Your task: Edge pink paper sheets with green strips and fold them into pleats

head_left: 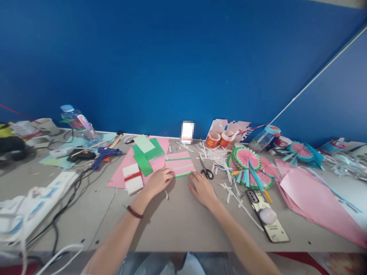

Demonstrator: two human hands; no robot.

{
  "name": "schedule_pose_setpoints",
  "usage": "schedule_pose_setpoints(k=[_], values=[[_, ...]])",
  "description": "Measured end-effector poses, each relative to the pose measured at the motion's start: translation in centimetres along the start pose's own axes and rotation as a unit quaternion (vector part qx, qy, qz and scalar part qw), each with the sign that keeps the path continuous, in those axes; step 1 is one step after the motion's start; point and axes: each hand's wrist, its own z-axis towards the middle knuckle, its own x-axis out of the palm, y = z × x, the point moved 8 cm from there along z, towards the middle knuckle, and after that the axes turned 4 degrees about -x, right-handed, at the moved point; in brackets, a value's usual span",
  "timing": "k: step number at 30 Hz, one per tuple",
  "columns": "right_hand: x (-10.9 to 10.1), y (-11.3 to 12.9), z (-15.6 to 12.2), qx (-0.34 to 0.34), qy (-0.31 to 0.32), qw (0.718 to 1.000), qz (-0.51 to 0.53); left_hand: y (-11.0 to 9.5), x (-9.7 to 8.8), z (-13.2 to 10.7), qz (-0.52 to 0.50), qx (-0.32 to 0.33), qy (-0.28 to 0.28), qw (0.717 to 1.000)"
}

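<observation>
One phone (276,231) lies toward the near edge of the table (160,229), right of both forearms. Farther in, about midway to the table's far edge, the left hand (160,180) is at the near left corner of a pink striped sheet (180,162). Its fingers are bunched narrow; with the thumb side hidden, I cannot tell whether this grip pinches the paper. The right hand (203,189) is at the near right corner, its grip wide, fingers loosely spread and holding nothing visible.

The step in hand appears to be lining up or steadying that sheet along its near green band. The next move would call for light, even contact at both corners, so the paper stays flat.

Just beyond the right hand lie scissors (207,173); left of the sheet are a red-banded white bundle (133,182) and green paper (143,164). Farther on, white strips (215,154) lie scattered before two red cups (220,140), near the table's far edge.
</observation>
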Motion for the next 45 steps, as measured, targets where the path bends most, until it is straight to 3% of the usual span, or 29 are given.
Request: schedule_pose_setpoints(k=[15,45], values=[[-0.4,-0.2,-0.2,0.010,-0.024,0.999,-0.037,0.1,0.0,0.0,0.006,0.000,-0.009,1.000],[-0.4,-1.0,-0.3,0.004,-0.010,1.000,0.001,-0.4,-0.7,-0.1,-0.024,-0.009,-0.015,1.000]])
